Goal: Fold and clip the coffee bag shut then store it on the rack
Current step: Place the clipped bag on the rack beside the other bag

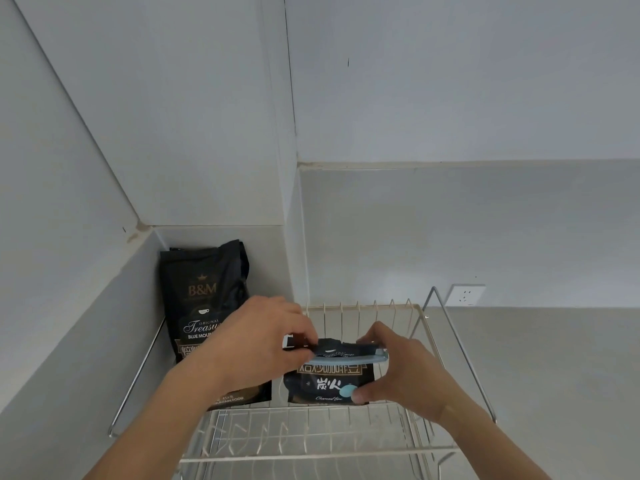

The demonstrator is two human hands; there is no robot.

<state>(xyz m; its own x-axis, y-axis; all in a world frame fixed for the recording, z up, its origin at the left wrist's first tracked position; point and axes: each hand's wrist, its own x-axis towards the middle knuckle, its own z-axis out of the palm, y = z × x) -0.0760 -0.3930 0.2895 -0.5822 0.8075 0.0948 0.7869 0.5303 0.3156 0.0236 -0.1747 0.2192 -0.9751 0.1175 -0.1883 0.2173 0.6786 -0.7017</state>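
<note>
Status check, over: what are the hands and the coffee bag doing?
Both hands on small bag, blue clip across folded top. Bag upright on rack. Nothing blocking.

Two coffee bags: tall bag (204,306) at back left, small bag (329,382) in hands; one blue clip (349,358) across small bag's folded top; one wire rack (363,431); two hands: left (256,344), right (398,368); one wall socket (465,295).

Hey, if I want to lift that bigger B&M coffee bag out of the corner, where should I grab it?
Probably at the top of the B&M coffee bag, coming from above and the front. It leans upright into the wall corner, its lower part hidden behind the left hand, leaving the top free.
</note>
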